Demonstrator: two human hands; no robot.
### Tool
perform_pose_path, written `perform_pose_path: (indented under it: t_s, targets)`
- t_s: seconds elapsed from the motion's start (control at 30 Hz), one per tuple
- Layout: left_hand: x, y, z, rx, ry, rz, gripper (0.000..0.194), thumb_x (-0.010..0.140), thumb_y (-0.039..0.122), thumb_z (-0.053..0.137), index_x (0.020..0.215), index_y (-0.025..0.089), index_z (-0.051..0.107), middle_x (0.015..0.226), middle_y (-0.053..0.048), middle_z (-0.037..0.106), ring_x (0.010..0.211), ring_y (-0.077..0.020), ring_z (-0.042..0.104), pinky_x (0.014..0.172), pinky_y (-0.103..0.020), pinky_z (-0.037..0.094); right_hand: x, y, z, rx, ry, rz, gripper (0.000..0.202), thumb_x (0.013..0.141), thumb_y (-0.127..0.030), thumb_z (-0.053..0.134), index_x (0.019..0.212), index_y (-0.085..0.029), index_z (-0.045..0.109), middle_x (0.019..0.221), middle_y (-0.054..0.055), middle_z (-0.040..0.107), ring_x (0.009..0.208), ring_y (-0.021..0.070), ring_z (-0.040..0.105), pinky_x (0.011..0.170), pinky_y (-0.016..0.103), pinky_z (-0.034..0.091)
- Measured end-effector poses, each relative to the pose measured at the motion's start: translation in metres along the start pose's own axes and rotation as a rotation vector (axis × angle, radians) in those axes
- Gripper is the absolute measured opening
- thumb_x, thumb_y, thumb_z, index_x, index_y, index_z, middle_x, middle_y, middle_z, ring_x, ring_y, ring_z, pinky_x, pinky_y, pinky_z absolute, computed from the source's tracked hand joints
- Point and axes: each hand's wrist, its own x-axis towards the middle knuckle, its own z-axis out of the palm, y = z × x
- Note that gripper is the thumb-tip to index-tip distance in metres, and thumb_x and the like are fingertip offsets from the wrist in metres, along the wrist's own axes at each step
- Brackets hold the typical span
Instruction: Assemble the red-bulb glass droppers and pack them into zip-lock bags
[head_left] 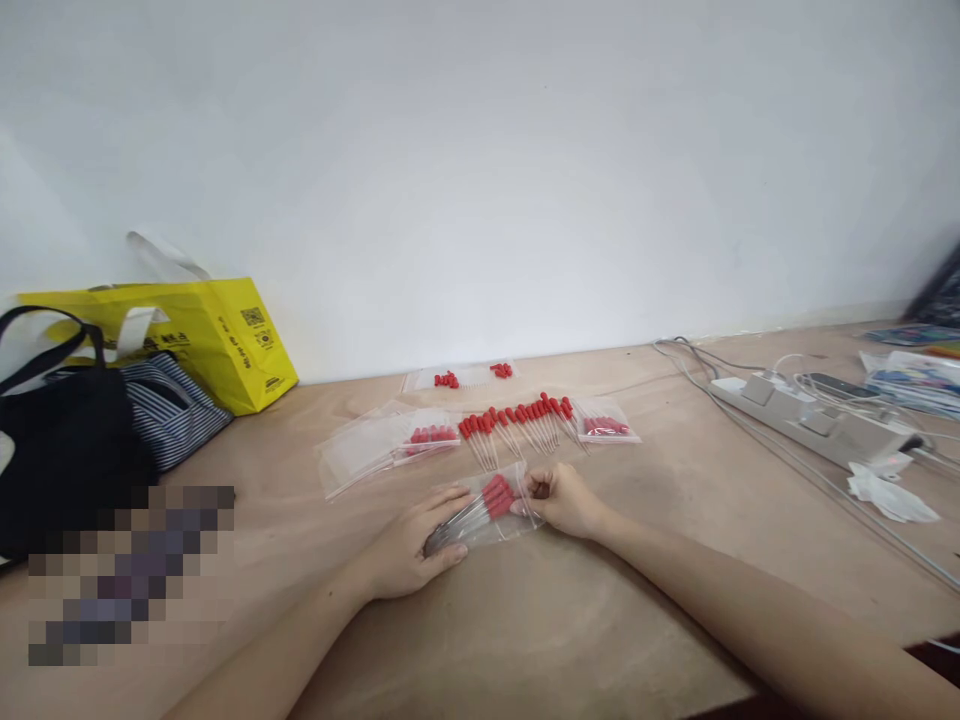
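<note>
A clear plastic bag [480, 518] with several red-tipped sticks in it lies on the table in front of me. My left hand [420, 540] grips its left end, thumb below and fingers above. At its right end, my right hand [559, 500] pinches the edge with curled fingers. Just beyond the bag is a row of loose red-tipped sticks [517, 415]. Filled bags lie on either side of that row, one at the right [606, 424] and one at the left [433, 436], beside flat clear bags [356, 450].
More red-tipped pieces [447, 380] rest on plastic near the wall. A yellow bag [217, 340], a striped pouch [176, 410] and a black bag [67, 450] stand at the left. A power strip [817, 420] with cables and a crumpled tissue [889, 492] are at the right.
</note>
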Motion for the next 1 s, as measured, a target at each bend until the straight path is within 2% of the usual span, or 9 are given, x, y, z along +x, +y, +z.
perform_pose_path:
  t_s: [0.07, 0.2, 0.27, 0.33, 0.43, 0.53, 0.63, 0.73, 1.0]
  targets:
    - [0.0, 0.001, 0.0, -0.006, 0.001, 0.0, 0.05, 0.081, 0.036, 0.046, 0.128, 0.023, 0.035, 0.136, -0.005, 0.034, 0.124, -0.0242, 0.03, 0.1, -0.042, 0.027, -0.001, -0.002, 0.0, -0.026, 0.008, -0.023, 0.022, 0.058, -0.038, 0.069, 0.06, -0.017, 0.064, 0.051, -0.003, 0.055, 0.05, 0.0084, 0.047, 0.047, 0.019, 0.033]
    - [0.0, 0.0, 0.0, -0.013, -0.002, 0.009, 0.05, 0.081, 0.036, 0.046, 0.128, 0.023, 0.035, 0.136, -0.005, 0.034, 0.124, -0.0243, 0.03, 0.101, -0.042, 0.027, 0.0, -0.004, -0.01, 0.083, -0.176, -0.073, 0.023, 0.064, -0.039, 0.063, 0.064, -0.016, 0.065, 0.058, -0.001, 0.06, 0.054, 0.0099, 0.05, 0.052, 0.02, 0.038]
    - [0.0, -0.001, 0.0, -0.003, -0.007, 0.011, 0.051, 0.081, 0.037, 0.046, 0.128, 0.022, 0.034, 0.136, -0.005, 0.033, 0.124, -0.024, 0.029, 0.101, -0.042, 0.026, 0.005, -0.003, -0.02, 0.123, -0.196, -0.054, 0.023, 0.066, -0.037, 0.06, 0.069, -0.016, 0.065, 0.062, 0.0, 0.061, 0.056, 0.0104, 0.052, 0.054, 0.021, 0.04]
    - [-0.001, -0.001, 0.0, 0.006, -0.013, 0.002, 0.051, 0.082, 0.038, 0.045, 0.129, 0.022, 0.034, 0.136, -0.005, 0.033, 0.124, -0.0239, 0.028, 0.102, -0.041, 0.026, 0.014, -0.001, -0.035, 0.042, -0.061, 0.006, 0.019, 0.067, -0.033, 0.059, 0.07, -0.015, 0.064, 0.065, 0.001, 0.062, 0.058, 0.0111, 0.053, 0.054, 0.021, 0.04]
    - [-0.001, -0.001, 0.0, 0.012, -0.027, -0.011, 0.052, 0.082, 0.038, 0.044, 0.129, 0.021, 0.033, 0.137, -0.006, 0.032, 0.125, -0.0237, 0.027, 0.102, -0.041, 0.025, 0.033, 0.004, -0.059, -0.304, 0.328, 0.161, 0.01, 0.065, -0.024, 0.058, 0.068, -0.015, 0.06, 0.069, 0.003, 0.062, 0.063, 0.0124, 0.055, 0.057, 0.021, 0.04]
    - [-0.001, 0.0, -0.001, 0.014, -0.03, -0.011, 0.051, 0.082, 0.038, 0.044, 0.129, 0.021, 0.033, 0.137, -0.006, 0.032, 0.125, -0.0239, 0.027, 0.102, -0.042, 0.025, 0.055, 0.009, -0.078, -0.506, 0.484, 0.301, 0.015, 0.066, -0.023, 0.056, 0.078, -0.014, 0.058, 0.08, 0.007, 0.063, 0.073, 0.0161, 0.057, 0.059, 0.022, 0.039]
    - [-0.001, 0.001, -0.002, 0.009, -0.02, -0.004, 0.05, 0.082, 0.037, 0.044, 0.129, 0.023, 0.034, 0.136, -0.005, 0.033, 0.124, -0.024, 0.028, 0.101, -0.043, 0.026, 0.073, 0.014, -0.083, -0.586, 0.498, 0.377, 0.019, 0.065, -0.022, 0.056, 0.082, -0.014, 0.058, 0.084, 0.011, 0.063, 0.076, 0.019, 0.058, 0.058, 0.023, 0.038]
    - [-0.002, 0.003, -0.003, -0.001, -0.021, -0.006, 0.05, 0.082, 0.037, 0.045, 0.129, 0.024, 0.034, 0.136, -0.005, 0.033, 0.124, -0.0242, 0.029, 0.101, -0.043, 0.026, 0.085, 0.017, -0.079, -0.593, 0.472, 0.421, 0.017, 0.062, -0.017, 0.056, 0.078, -0.012, 0.059, 0.078, 0.013, 0.064, 0.072, 0.0209, 0.059, 0.055, 0.024, 0.037]
    - [-0.002, 0.001, -0.001, -0.035, -0.01, -0.007, 0.05, 0.081, 0.036, 0.046, 0.128, 0.023, 0.034, 0.136, -0.005, 0.033, 0.124, -0.0244, 0.029, 0.101, -0.042, 0.027, 0.099, 0.019, -0.078, -0.576, 0.462, 0.51, 0.02, 0.058, -0.011, 0.059, 0.078, -0.01, 0.062, 0.079, 0.017, 0.064, 0.072, 0.0234, 0.061, 0.051, 0.024, 0.038]
